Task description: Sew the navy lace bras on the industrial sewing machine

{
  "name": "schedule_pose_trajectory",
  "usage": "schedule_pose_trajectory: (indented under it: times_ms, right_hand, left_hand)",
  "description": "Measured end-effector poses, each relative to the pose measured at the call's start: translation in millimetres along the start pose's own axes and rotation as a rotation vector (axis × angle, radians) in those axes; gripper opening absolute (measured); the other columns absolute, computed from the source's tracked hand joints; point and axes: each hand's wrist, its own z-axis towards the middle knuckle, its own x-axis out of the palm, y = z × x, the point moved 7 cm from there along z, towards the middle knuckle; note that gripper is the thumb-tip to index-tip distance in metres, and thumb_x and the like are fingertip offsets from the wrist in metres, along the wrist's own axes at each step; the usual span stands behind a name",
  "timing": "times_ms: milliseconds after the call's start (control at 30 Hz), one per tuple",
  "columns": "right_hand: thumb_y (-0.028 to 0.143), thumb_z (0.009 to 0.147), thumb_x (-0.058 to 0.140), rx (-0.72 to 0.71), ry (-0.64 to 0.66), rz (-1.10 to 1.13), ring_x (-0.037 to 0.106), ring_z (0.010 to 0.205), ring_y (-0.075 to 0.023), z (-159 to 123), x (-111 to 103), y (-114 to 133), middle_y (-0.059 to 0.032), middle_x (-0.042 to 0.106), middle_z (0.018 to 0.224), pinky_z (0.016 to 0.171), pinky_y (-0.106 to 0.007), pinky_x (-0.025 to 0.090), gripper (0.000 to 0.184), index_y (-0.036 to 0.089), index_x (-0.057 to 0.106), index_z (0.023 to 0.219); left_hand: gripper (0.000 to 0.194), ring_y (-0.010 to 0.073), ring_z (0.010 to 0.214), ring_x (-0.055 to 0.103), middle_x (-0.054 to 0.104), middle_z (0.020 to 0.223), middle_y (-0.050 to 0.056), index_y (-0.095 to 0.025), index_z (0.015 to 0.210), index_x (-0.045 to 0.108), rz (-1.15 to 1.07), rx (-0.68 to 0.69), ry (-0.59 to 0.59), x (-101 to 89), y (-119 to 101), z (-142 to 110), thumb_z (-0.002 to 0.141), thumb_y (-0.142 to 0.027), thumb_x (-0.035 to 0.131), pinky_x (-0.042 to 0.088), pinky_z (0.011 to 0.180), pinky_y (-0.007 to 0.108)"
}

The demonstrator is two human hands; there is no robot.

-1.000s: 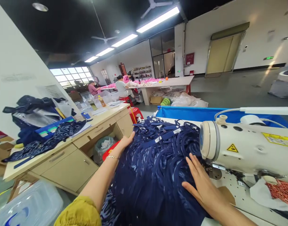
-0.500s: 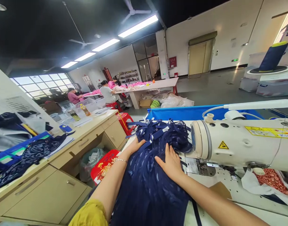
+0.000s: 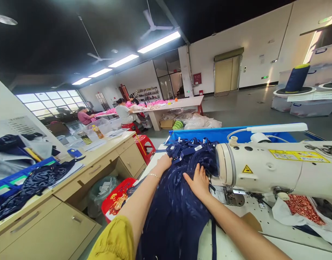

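Note:
A big heap of navy blue patterned fabric pieces with straps point(image 3: 179, 195) lies on the white sewing table point(image 3: 236, 249) and hangs over its near edge. My left hand point(image 3: 164, 162) rests flat on the heap's far left side, fingers stretched, a thin bracelet at the wrist. My right hand point(image 3: 198, 179) lies flat on top of the heap, fingers spread, just left of the white sewing machine point(image 3: 274, 169) and its needle plate point(image 3: 228, 196). Neither hand grips anything.
A blue bin point(image 3: 225, 133) stands behind the table. On the left is a beige desk with drawers point(image 3: 81, 187) carrying more navy fabric, bottles and papers, with a red stool point(image 3: 115, 200) beside it. Red patterned cloth point(image 3: 301, 206) lies under the machine arm. Other people sit at a far table.
Both hands have slid forward over the navy heap, pushing it toward the far end of the table. My right hand moved from the near side up next to the machine head.

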Motion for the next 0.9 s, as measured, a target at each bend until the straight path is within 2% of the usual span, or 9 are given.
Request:
schedule_pose_trajectory:
  times_ms: [133,267,433,567,633,700,767,833,900]
  right_hand:
    - [0.049,0.100,0.039,-0.010,0.018,0.021,0.029,0.146,-0.0336,2,-4,-2,-0.0302,0.022,0.158,0.116,-0.042,0.027,0.079,-0.004,0.019,0.155]
    - [0.035,0.099,0.040,-0.014,0.039,0.019,0.029,0.147,-0.0323,1,-12,-4,-0.0292,0.025,0.157,0.117,-0.042,0.026,0.071,-0.005,0.021,0.154]
    - [0.032,0.096,0.047,-0.090,0.073,-0.018,0.018,0.150,-0.0320,-24,-30,1,-0.0264,0.016,0.161,0.122,-0.043,0.017,0.076,-0.005,0.016,0.155]
    - [0.033,0.097,0.047,-0.422,0.213,-0.026,0.010,0.152,-0.0285,-76,-44,-3,-0.0168,0.013,0.164,0.124,-0.044,0.014,0.069,0.005,0.026,0.156]
    - [0.034,0.098,0.044,-0.597,0.274,0.041,0.023,0.150,-0.0248,-103,-53,-19,-0.0110,0.029,0.160,0.123,-0.043,0.020,0.054,0.013,0.045,0.149]
    - [0.037,0.101,0.040,-0.702,0.286,0.123,0.045,0.137,-0.0220,-120,-64,-43,-0.0067,0.055,0.144,0.117,-0.039,0.033,0.041,0.022,0.066,0.128]
    - [0.041,0.103,0.036,-0.714,0.287,0.171,0.059,0.121,-0.0213,-123,-71,-70,-0.0042,0.069,0.123,0.108,-0.038,0.042,0.041,0.026,0.073,0.112]
    - [0.045,0.103,0.034,-0.669,0.266,0.221,0.063,0.110,-0.0222,-116,-74,-93,-0.0043,0.072,0.113,0.101,-0.039,0.047,0.043,0.027,0.074,0.102]
    - [0.053,0.101,0.036,-0.579,0.251,0.315,0.064,0.105,-0.0234,-107,-72,-111,-0.0064,0.072,0.110,0.096,-0.039,0.049,0.046,0.028,0.074,0.097]
  left_hand:
    - [0.065,0.0391,0.143,0.036,0.039,0.156,0.021,-0.017,0.155,0.031,0.014,0.000,0.029,2.3,-17,-88,0.100,-0.052,0.030,0.032,0.110,0.065]
    - [0.092,0.0478,0.150,0.005,0.004,0.167,0.006,-0.032,0.159,0.016,0.089,0.145,0.214,35.6,-23,-156,0.084,-0.073,0.048,0.019,0.107,0.078]
    - [0.078,0.0451,0.151,0.003,-0.002,0.167,-0.002,-0.035,0.158,0.019,0.144,0.153,0.222,43.1,-2,-136,0.089,-0.054,0.048,0.029,0.105,0.077]
    - [0.074,0.0449,0.151,0.004,0.000,0.168,0.002,-0.032,0.159,0.021,0.109,0.198,0.241,37.6,-2,-114,0.093,-0.054,0.046,0.026,0.107,0.077]
    - [0.066,0.0412,0.152,0.011,0.009,0.167,0.006,-0.028,0.156,0.029,0.059,0.232,0.239,24.5,-1,-120,0.097,-0.052,0.041,0.022,0.112,0.073]
    - [0.053,0.0335,0.148,0.029,0.031,0.161,0.010,-0.023,0.146,0.048,-0.014,0.273,0.131,-2.2,6,-138,0.100,-0.047,0.037,0.023,0.118,0.061]
    - [0.044,0.0255,0.132,0.052,0.057,0.141,0.010,-0.022,0.124,0.065,-0.111,0.271,-0.110,-37.9,31,-165,0.100,-0.046,0.037,0.036,0.116,0.046]
    - [0.039,0.0230,0.110,0.062,0.068,0.116,0.010,-0.022,0.105,0.069,-0.179,0.124,-0.458,-67.7,80,-203,0.100,-0.045,0.037,0.047,0.102,0.038]
    - [0.035,0.0249,0.098,0.063,0.066,0.096,0.010,-0.020,0.093,0.064,-0.135,-0.126,-0.767,-70.8,138,-255,0.098,-0.044,0.039,0.049,0.094,0.040]
